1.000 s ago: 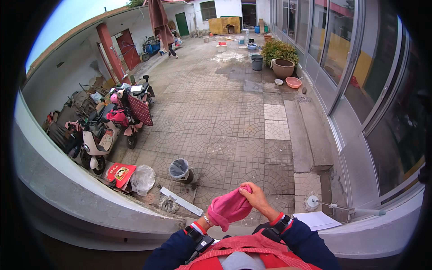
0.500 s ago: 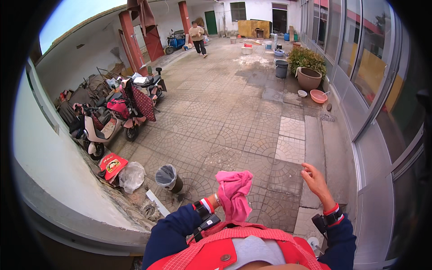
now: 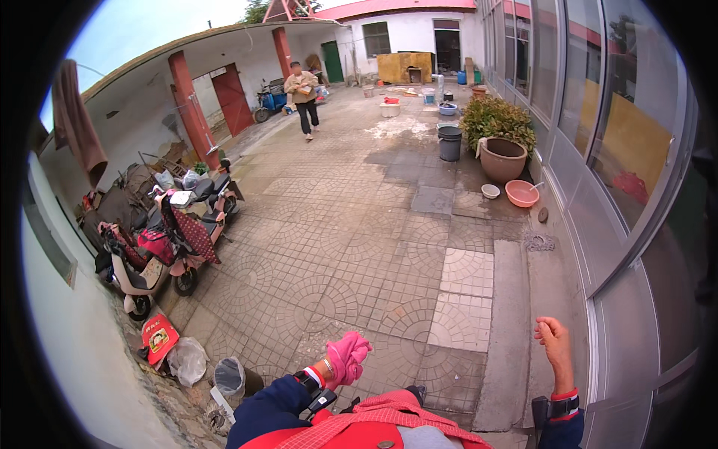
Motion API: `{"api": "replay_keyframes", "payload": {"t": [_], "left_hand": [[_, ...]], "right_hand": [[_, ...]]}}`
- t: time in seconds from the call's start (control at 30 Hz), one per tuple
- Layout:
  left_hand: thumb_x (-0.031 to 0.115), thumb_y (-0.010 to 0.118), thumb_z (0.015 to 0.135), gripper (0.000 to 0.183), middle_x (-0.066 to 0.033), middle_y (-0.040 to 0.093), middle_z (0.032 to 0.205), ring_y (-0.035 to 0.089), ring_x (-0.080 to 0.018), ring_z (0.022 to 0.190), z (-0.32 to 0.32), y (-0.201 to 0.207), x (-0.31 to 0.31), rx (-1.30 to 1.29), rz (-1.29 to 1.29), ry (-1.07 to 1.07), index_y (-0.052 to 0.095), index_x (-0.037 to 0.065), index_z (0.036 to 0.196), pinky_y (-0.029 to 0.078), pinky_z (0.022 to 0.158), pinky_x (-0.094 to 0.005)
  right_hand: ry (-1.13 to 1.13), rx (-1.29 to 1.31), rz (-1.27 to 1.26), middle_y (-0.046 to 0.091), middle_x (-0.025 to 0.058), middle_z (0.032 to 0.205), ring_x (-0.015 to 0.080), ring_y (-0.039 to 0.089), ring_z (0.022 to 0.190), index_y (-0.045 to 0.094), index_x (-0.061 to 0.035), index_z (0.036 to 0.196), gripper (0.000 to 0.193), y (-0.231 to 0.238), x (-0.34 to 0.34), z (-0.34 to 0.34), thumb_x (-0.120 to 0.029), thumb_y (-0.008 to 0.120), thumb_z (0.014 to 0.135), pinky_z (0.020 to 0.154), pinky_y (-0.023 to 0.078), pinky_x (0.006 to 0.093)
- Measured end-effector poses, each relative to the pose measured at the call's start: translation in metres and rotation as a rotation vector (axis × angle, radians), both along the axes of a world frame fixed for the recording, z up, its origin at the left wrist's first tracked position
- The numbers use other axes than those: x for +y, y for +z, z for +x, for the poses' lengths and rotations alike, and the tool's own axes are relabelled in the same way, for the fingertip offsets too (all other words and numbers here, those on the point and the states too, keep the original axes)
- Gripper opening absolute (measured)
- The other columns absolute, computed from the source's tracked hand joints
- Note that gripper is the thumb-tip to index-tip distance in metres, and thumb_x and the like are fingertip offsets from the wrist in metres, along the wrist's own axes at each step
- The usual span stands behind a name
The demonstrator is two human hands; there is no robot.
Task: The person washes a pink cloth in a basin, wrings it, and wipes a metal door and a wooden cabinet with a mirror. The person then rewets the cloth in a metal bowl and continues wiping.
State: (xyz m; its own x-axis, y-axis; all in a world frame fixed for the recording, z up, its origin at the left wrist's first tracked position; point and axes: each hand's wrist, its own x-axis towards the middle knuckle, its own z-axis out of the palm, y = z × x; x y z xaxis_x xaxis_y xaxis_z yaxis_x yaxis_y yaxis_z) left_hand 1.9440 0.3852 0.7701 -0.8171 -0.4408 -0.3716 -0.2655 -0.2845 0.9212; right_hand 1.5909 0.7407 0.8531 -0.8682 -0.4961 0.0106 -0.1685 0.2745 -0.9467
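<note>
My left hand (image 3: 327,367) is wrapped in a crumpled pink cloth (image 3: 349,356), which hides most of its fingers. The bunched cloth stays in its grasp in front of my body, above the paved ground. To the right, my right hand (image 3: 555,346) is raised over the concrete step with its fingers curled in. Nothing shows between them, and it touches nothing.
A lined bin (image 3: 230,376), a clear plastic bag (image 3: 187,361) and a red bag (image 3: 159,338) sit at the left wall. Scooters (image 3: 161,254) stand beyond. A potted shrub (image 3: 502,157) and pink basin (image 3: 522,194) are right. A person (image 3: 302,93) walks ahead.
My view has shifted forward along the courtyard. The pink cloth looks more tightly bunched in my left hand, and my right hand's fingers have curled in. The person has come nearer.
</note>
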Motion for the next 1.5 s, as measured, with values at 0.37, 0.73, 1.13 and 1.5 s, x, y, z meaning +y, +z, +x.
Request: {"api": "replay_keyframes", "payload": {"t": [0.37,0.73,1.13,1.5], "left_hand": [[0.05,0.029,0.094,0.058,0.0013,0.043,0.064,0.042,-0.013,0.055,-0.403,-0.024,0.009,0.152,0.681,-0.404,0.04,0.002,0.123,0.045,0.051,-0.0276],[0.047,0.031,0.092,0.045,-0.0005,0.043,0.068,0.049,-0.0233,0.055,-0.592,-0.022,-0.003,0.066,0.686,-0.301,0.037,0.009,0.116,0.049,0.064,-0.0556],[0.04,0.027,0.094,0.021,0.006,0.032,0.066,0.044,-0.014,0.051,-0.644,0.003,-0.052,0.123,0.554,-0.211,0.039,0.023,0.092,0.032,0.04,-0.0243],[0.038,0.03,0.093,0.02,0.0055,0.033,0.065,0.043,-0.0116,0.052,-0.581,0.047,-0.087,-0.074,0.658,-0.015,0.038,0.021,0.085,0.028,0.039,-0.0227]], "right_hand": [[-0.673,-0.075,0.083,0.06,0.0017,0.078,0.009,0.056,0.064,0.062,-0.005,0.099,0.028,0.071,0.149,-0.273,-0.028,0.048,0.091,0.055,0.044,0.023],[-0.771,0.335,-0.066,0.06,0.0004,0.082,0.0072,0.056,0.063,0.061,-0.0064,0.101,0.029,0.185,0.214,-0.576,-0.03,0.051,0.089,0.052,0.043,0.0205],[-0.591,-0.046,-0.06,0.059,0.0025,0.077,0.0142,0.055,0.059,0.06,-0.0095,0.1,0.025,0.056,0.174,-0.699,-0.03,0.055,0.086,0.046,0.043,0.0258],[-0.339,-0.107,0.068,0.051,-0.0016,0.067,0.0079,0.05,0.047,0.056,-0.0121,0.094,0.021,0.021,0.023,-0.697,-0.031,0.047,0.091,0.035,0.037,0.0201]]}}
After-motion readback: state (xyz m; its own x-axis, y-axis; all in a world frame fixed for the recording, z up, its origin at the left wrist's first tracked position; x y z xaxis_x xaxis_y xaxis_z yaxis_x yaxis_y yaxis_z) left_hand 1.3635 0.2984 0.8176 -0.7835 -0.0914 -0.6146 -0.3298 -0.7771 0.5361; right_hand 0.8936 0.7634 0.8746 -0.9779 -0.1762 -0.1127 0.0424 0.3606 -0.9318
